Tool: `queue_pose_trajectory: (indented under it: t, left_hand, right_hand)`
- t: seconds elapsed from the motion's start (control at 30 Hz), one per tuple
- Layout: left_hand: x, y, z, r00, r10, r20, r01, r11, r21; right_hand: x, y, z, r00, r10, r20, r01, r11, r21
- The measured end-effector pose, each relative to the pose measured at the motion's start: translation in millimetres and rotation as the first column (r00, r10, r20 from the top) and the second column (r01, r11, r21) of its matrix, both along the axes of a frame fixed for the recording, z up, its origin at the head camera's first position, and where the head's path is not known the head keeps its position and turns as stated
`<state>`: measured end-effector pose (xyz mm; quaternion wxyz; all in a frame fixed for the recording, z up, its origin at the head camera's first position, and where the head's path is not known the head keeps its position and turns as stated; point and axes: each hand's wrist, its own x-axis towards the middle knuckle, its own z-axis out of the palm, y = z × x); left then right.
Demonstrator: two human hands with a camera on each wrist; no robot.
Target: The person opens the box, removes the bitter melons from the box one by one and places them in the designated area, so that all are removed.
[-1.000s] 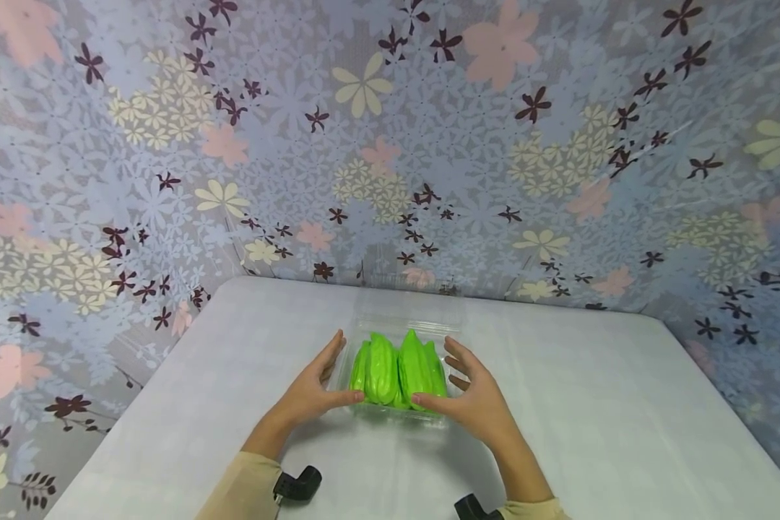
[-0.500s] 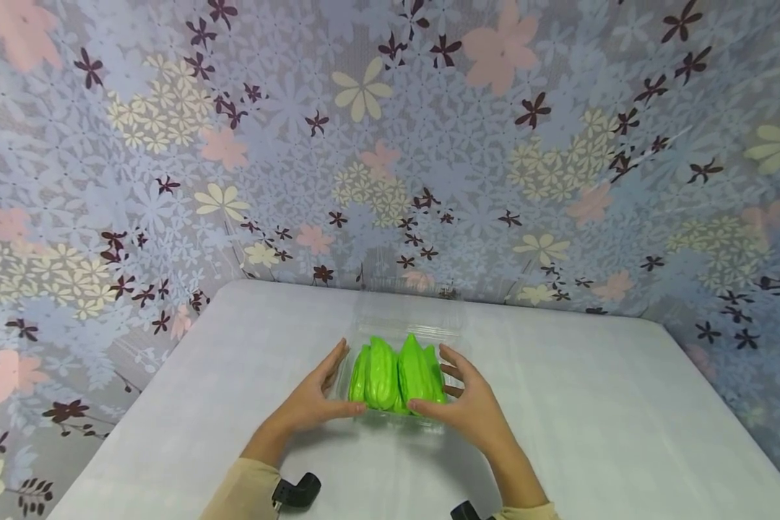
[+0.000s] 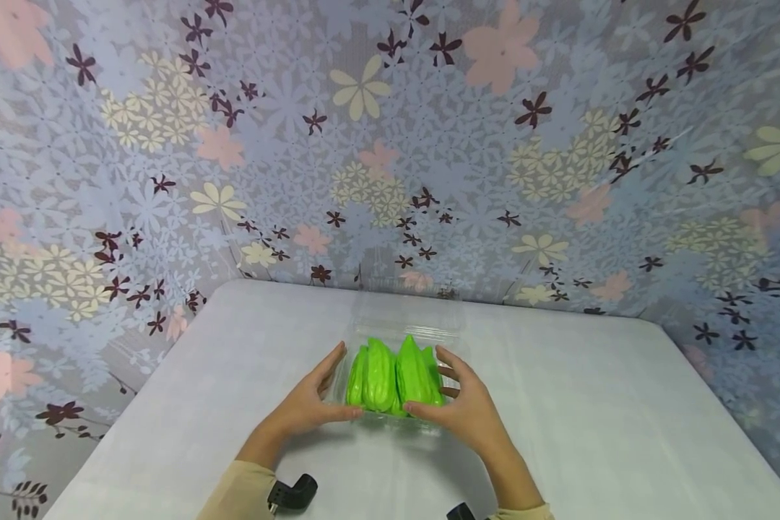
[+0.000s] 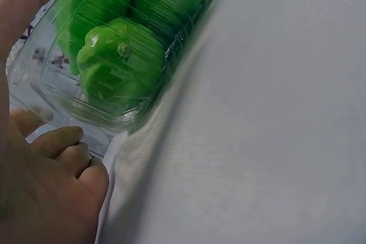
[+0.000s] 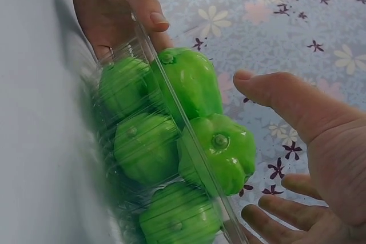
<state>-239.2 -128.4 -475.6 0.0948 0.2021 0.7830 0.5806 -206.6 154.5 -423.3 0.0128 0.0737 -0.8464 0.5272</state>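
Clear plastic container (image 3: 399, 328) w/ green gourds (image 3: 393, 375) sits directly btwn the two hands, on a white table (image 3: 591, 419) just in front of the person.

Left hand (image 3: 308, 404) is at the container's left side: fingers straight, lying along that side wall, thumb stretched rightwards across the near edge at the front left corner. In the left wrist view the container (image 4: 123, 55) is just above the hand (image 4: 40, 181); lower fingers look loosely curled beside the near corner, thumb up along the clear wall. Looks like touching; not a firm grip as far as I can tell.

Right hand (image 3: 464, 404) mirrors it on the right side: fingers spread, slightly bent, around the right wall, thumb reaching left along the near edge toward the gourds. In the right wrist view this hand (image 5: 311, 158) is wide open, palm facing the container (image 5: 171, 141), thumb just clear of the nearest gourd; can't tell if the fingers touch the plastic.

Gourds packed side by side, tips pointing away from the hands. Clear lid stands open at the far side, beyond the fingertips. Floral wall covering (image 3: 390, 130) behind it.
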Motion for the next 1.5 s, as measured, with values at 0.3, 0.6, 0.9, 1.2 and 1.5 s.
queue_pose_trajectory:
  t: [0.3, 0.6, 0.9, 1.2, 1.5]
  left_hand:
    - [-1.6, 0.3, 0.3, 1.000, 0.005, 0.010, -0.005, 1.000, 0.000]
    - [0.2, 0.1, -0.7, 1.000, 0.012, 0.024, -0.012, 1.000, -0.010]
    - [-0.7, 0.6, -2.5, 1.000, 0.017, 0.022, -0.017, 1.000, -0.008]
    - [2.7, -2.0, -3.1, 1.000, 0.020, 0.009, -0.020, 1.000, -0.019]
    - [0.8, 1.1, 0.9, 1.000, 0.023, 0.012, -0.023, 0.999, -0.027]
  right_hand:
    - [-3.6, -2.6, -0.1, 1.000, -0.019, 0.002, 0.019, 1.000, 0.015]
    - [-3.2, -7.7, -4.2, 1.000, -0.030, 0.004, 0.030, 0.999, 0.025]
    - [-1.2, -15.7, -9.3, 0.999, -0.017, -0.034, 0.019, 0.997, 0.073]
    - [1.7, -23.9, -11.4, 0.998, -0.014, -0.059, 0.021, 0.993, 0.120]
    - [0.6, -27.0, -9.3, 0.995, -0.065, -0.070, 0.075, 0.987, 0.143]
